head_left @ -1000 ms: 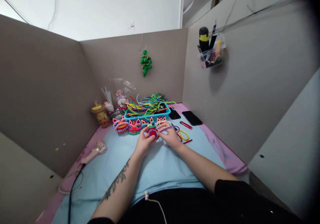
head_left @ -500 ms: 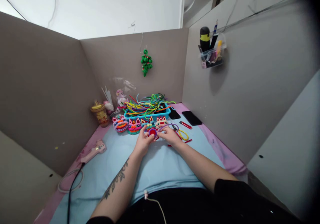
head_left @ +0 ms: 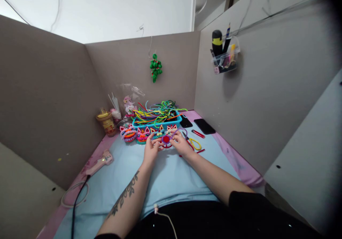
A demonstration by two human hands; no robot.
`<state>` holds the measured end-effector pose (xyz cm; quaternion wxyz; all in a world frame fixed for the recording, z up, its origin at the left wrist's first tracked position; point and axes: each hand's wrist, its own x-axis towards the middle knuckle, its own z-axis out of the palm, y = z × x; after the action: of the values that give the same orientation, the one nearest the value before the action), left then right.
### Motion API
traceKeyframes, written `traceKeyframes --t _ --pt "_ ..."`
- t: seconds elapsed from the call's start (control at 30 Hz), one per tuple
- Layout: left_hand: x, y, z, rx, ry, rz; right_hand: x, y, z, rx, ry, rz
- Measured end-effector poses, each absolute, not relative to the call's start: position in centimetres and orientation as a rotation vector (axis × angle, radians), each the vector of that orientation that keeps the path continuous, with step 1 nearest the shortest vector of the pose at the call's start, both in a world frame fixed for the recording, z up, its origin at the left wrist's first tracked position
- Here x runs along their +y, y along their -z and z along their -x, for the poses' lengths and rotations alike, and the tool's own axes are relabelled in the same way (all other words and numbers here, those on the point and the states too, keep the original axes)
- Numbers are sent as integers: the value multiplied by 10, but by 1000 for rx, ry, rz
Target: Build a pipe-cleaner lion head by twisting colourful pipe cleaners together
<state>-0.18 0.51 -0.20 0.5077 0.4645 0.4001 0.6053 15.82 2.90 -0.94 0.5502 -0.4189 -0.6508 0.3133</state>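
Observation:
Between my hands is a small round pipe-cleaner piece, a red centre with a purple border and some red below it. My left hand has its fingertips closed at the piece's left edge. My right hand pinches its right side, and a loose purple pipe-cleaner end curves up above that hand. Just behind my hands stands a row of pipe-cleaner animal heads, among them a pink and purple one and a pink and teal one. Yellow-handled scissors lie beside my right hand.
A blue basket heaped with pipe cleaners stands at the back. Two phones, one a black phone, and a red cutter lie to the right. A pink glue gun with a cord rests left. Grey partitions surround the table.
The round piece has shifted slightly right. My left thumb has come off its face, so the red centre shows fully, and the left fingers have slid to its edge.

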Motion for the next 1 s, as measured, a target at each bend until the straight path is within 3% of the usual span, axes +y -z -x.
traceKeyframes --t 0.33,0.53,1.0 --pt "-1 -3 3 1307 -1570 -1625 35 19 -158 -1498 -878 965" --pt "-3 -4 2 1238 -1397 -1741 32 15 -159 -1486 -889 968" --pt "-6 -4 0 1104 -1446 -1874 29 11 -158 -1467 -919 967"
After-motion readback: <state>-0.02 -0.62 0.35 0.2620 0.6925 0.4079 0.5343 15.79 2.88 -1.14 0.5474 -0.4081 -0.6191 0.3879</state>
